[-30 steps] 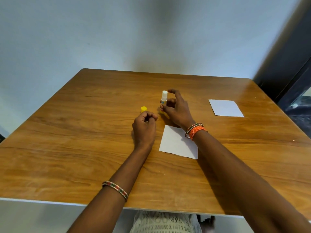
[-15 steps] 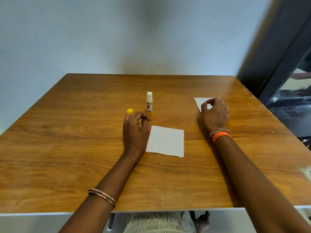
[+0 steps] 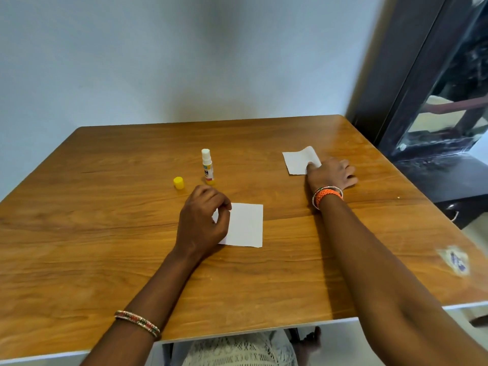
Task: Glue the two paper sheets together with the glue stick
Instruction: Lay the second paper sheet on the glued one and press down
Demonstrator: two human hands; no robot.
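A white paper sheet [image 3: 247, 225] lies flat on the wooden table [image 3: 105, 233]. My left hand [image 3: 202, 220] rests on its left edge with the fingers loosely curled. A second white sheet [image 3: 297, 161] sits farther right, and its far right corner curls up off the table. My right hand [image 3: 331, 174] pinches that sheet at its near right corner. The uncapped glue stick [image 3: 207, 166] stands upright between the hands, touched by neither. Its yellow cap [image 3: 178, 183] lies just to its left.
A pale wall rises right behind the table's far edge. A dark cabinet with a glass front [image 3: 443, 122] stands close to the table's right side. A worn sticker patch [image 3: 454, 260] marks the table near its right edge.
My right hand let go of the glue stick, left it standing, reached right and took the far sheet, whose corner now lifts. My left hand shifted onto the near sheet's edge.
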